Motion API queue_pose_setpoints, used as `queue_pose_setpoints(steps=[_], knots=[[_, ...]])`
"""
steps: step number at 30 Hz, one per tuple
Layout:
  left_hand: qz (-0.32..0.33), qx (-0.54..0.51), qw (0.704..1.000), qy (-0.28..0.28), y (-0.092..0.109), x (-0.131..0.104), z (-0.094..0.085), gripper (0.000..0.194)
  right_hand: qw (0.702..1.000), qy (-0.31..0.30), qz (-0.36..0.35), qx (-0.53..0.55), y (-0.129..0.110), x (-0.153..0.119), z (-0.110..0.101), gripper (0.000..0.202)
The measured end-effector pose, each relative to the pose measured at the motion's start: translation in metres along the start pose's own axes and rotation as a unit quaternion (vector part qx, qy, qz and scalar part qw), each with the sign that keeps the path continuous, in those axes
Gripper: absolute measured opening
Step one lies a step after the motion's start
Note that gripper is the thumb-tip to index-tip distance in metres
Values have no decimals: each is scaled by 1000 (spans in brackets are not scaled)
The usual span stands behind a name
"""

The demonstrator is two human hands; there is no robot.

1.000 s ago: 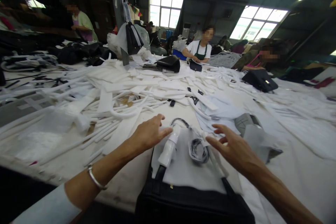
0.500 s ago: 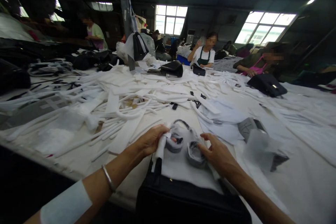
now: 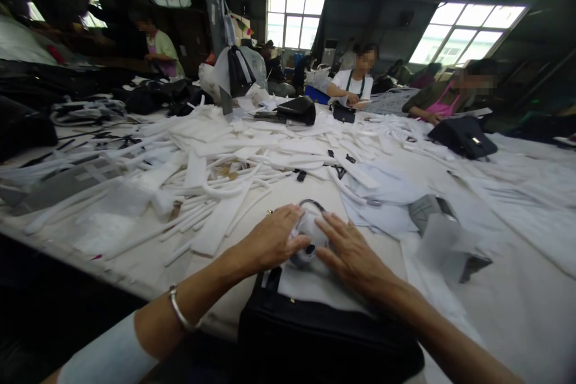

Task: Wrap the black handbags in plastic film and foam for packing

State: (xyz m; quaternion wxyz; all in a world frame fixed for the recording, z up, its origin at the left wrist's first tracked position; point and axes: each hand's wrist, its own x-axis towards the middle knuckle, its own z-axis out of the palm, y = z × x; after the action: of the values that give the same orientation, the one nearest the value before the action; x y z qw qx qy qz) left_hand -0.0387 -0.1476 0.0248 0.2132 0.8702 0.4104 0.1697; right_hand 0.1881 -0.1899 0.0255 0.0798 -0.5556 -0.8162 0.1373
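A dark looped strap (image 3: 311, 201) with film-wrapped ends (image 3: 309, 228) lies on white padding sheet (image 3: 315, 285) at the mouth of a black bag (image 3: 324, 336). From the left, my left hand (image 3: 276, 237) is closed around the wrapped bundle, thumb on its near side. My right hand (image 3: 348, 246) rests against the other side with its fingers spread. Between the two hands a small dark spot of the bundle shows; both hands cover most of the rest. The bag stands at the table's near edge, its lower part in shadow.
White foam tubes and strips (image 3: 216, 192) cover the table to the left. On the right are a grey stuffed block (image 3: 427, 213) and thin sheets (image 3: 387, 189). Co-workers handle bags across the table, one beside a black flap bag (image 3: 465, 135). A post (image 3: 218, 30) rises beyond.
Both hands have come closer together over the strap. The two wrapped ends, apart before, are now gathered and mostly covered. My left hand no longer holds the white padding at the bag's left side.
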Motion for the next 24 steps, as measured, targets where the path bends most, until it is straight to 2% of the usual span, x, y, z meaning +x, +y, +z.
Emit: queue_pose_setpoints(steps=[2, 4, 8, 10, 13, 17, 21, 24], knots=[[12, 22, 997, -75, -1, -4, 11, 58, 997, -74, -8, -3, -3, -1, 11, 67], [8, 39, 991, -130, -8, -7, 24, 59, 993, -115, -8, -11, -3, 1, 17, 70], [12, 52, 986, -156, -18, -9, 34, 61, 989, -146, -9, 0, 0, 7, 11, 72], [0, 52, 984, -170, -17, -10, 30, 62, 989, -145, 2, 35, -2, 7, -1, 71], [-5, 34, 983, -179, -14, -8, 20, 62, 990, -109, 8, 84, -16, -6, -28, 70], [-4, 26, 987, -159, -6, -4, 0, 68, 987, -123, -51, 88, -39, -41, -55, 82], [41, 34, 994, -98, 20, -15, -25, 68, 988, -135, -54, 42, -36, -69, -50, 104], [115, 12, 980, -161, 41, -35, -32, 79, 988, -142, -50, 29, -21, -78, -37, 106]])
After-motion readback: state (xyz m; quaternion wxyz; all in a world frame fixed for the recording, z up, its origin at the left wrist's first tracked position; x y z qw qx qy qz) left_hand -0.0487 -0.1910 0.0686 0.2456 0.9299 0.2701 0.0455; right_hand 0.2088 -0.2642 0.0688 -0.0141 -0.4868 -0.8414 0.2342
